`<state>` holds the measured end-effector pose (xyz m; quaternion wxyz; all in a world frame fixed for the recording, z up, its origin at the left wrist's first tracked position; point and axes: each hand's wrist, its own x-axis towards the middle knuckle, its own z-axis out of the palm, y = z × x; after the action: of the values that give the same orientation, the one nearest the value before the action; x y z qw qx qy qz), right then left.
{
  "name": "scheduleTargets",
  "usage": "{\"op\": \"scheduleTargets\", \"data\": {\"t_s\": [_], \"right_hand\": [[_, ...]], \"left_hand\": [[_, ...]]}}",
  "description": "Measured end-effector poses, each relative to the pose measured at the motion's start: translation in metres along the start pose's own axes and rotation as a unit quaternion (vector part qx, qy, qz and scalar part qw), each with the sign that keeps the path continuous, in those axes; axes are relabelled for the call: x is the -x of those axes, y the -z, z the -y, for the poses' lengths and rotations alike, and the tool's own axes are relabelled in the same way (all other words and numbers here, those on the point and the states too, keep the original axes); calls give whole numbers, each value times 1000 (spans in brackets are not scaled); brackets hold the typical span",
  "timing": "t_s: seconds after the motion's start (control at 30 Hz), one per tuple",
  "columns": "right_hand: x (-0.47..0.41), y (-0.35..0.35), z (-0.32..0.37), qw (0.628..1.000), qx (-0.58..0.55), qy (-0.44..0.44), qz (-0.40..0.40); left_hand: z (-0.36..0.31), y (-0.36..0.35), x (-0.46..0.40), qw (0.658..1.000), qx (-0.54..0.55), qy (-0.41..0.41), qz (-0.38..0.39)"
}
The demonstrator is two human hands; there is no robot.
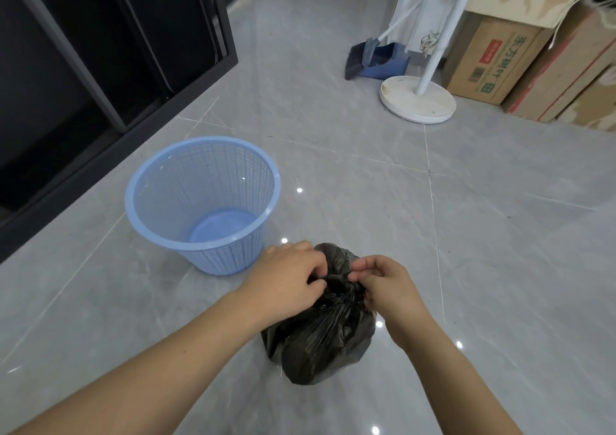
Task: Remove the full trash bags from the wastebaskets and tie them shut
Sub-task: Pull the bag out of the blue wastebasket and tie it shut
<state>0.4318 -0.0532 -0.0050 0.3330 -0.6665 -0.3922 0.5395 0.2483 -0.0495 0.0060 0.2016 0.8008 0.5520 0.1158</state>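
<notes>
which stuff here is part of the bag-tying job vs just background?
In the job:
black trash bag, on the floor
blue wastebasket, empty
left hand and right hand, both pinching the bag's neck

Lying about:
dustpan and brush
white stand base
cardboard boxes

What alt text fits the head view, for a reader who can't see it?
Two bare hands, left hand and right hand, pinch the gathered neck of a full black plastic trash bag standing on a grey tiled floor. An empty light-blue plastic mesh wastebasket stands just left of it.
</notes>
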Motion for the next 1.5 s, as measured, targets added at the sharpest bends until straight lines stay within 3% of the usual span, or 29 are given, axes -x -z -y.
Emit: {"op": "scheduleTargets", "data": {"t_s": [0.07,0.13,0.23,0.3,0.5,0.63,0.73,0.83,0.97,1.03,1.17,1.27,1.37,1.43,1.5], "right_hand": [[0,1,-1,1000,3,-2,-3],[-1,1,-4,1000,20,2,-8],[-2,-1,-6,998,62,19,-20],[-3,-3,-6,995,88,35,-28],[-4,-4,-6,994,99,36,-27],[-6,-3,-9,995,91,34,-22],[-7,-2,-11,996,84,29,-27],[-9,-2,-13,996,83,29,-27],[-10,-1,-14,996,82,30,-20],[-10,-1,-14,996,77,30,-20],[-9,3,-15,995,86,32,-27],[-9,10,-15,991,122,27,-40],[-9,19,-10,979,198,27,-44],[-9,20,-6,966,252,57,-36],[-6,17,-3,938,331,102,-20]], "left_hand": [[2,-5,2,1000,31,7,0],[3,-6,2,981,169,94,-3],[0,-4,-2,880,408,244,1],[-2,-2,-4,844,459,280,8],[8,-1,3,934,313,168,45],[11,-10,4,985,147,75,46],[12,-12,6,982,157,104,14],[8,-11,13,987,143,65,-33],[3,-24,21,998,29,-29,47],[4,-33,21,997,-22,-53,53],[6,-37,20,997,73,-12,28],[7,-24,14,946,294,136,-22],[8,-4,10,817,505,265,-87],[5,5,8,735,612,278,-82],[0,11,8,678,683,266,-64]]}}
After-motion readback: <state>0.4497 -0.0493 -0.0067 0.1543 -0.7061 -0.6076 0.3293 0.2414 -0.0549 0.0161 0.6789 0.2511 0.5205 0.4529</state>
